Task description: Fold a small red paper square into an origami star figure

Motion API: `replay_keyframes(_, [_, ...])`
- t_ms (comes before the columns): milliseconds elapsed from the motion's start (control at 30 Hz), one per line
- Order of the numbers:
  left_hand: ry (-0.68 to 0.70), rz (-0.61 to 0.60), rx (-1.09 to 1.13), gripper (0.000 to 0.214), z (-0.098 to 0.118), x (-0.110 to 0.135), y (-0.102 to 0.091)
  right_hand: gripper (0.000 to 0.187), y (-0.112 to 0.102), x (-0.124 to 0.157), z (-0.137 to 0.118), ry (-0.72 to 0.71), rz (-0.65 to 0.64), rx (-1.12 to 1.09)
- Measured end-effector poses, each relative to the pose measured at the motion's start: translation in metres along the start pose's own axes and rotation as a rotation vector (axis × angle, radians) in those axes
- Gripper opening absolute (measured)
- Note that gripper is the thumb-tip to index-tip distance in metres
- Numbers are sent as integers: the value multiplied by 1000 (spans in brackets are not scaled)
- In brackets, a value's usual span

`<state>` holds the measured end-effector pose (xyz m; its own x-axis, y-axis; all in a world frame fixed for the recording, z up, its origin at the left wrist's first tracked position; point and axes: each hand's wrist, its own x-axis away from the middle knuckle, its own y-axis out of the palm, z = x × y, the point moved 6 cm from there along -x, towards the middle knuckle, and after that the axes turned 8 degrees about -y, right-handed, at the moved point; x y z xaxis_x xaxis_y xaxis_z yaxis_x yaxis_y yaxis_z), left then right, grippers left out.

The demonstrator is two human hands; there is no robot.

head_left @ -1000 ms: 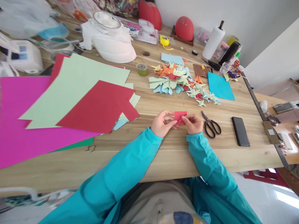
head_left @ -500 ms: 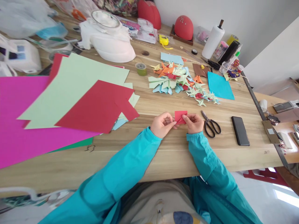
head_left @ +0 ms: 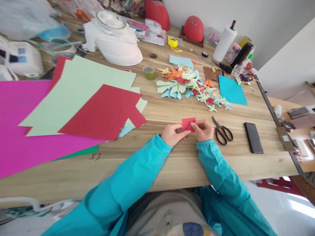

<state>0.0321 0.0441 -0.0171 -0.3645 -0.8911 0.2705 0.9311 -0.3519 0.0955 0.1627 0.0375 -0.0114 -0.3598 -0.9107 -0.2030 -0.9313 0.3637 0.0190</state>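
Observation:
A small red piece of paper point(head_left: 187, 122) is pinched between both hands above the table, its lower edge turned up in a fold. My left hand point(head_left: 173, 133) grips it from the lower left, thumb along the folded edge. On its right side, my right hand point(head_left: 203, 129) presses thumb and fingers onto the sheet. Black-handled scissors point(head_left: 223, 131) lie just right of my right hand. Beyond the hands spreads a pile of small folded paper shapes point(head_left: 182, 82) in green, orange, red and blue.
Large red sheets point(head_left: 100, 111), pale green sheets point(head_left: 73, 88) and a magenta sheet point(head_left: 22, 121) cover the left side. A phone point(head_left: 253, 137) lies at the right. Turquoise paper point(head_left: 232, 89), a yellow tape measure point(head_left: 172, 42) and a white ruffled object point(head_left: 118, 47) sit farther back.
The red paper has shifted slightly left. My left hand has moved a little right, its thumb now reaching further along the folded edge near my right thumb.

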Motion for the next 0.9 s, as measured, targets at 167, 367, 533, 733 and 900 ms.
replay_keyframes(167, [-16, -45, 18, 33, -5, -1, 1, 29, -1, -2, 5, -5, 1, -37])
replay_keyframes(367, [-70, -83, 108, 36, -7, -1, 3, 31, -1, -4, 8, 16, -23, -39])
replay_keyframes(533, [-77, -62, 170, 37, -5, -2, 1, 32, 1, -4, 11, 45, -60, -103])
replay_keyframes(733, [-122, -115, 201, 39, -6, -2, 4, 31, -3, -5, 14, 26, -10, -73])
replay_keyframes(900, [-115, -87, 214, 39, -6, -3, 2, 33, 1, -4, 12, 20, -45, -82])
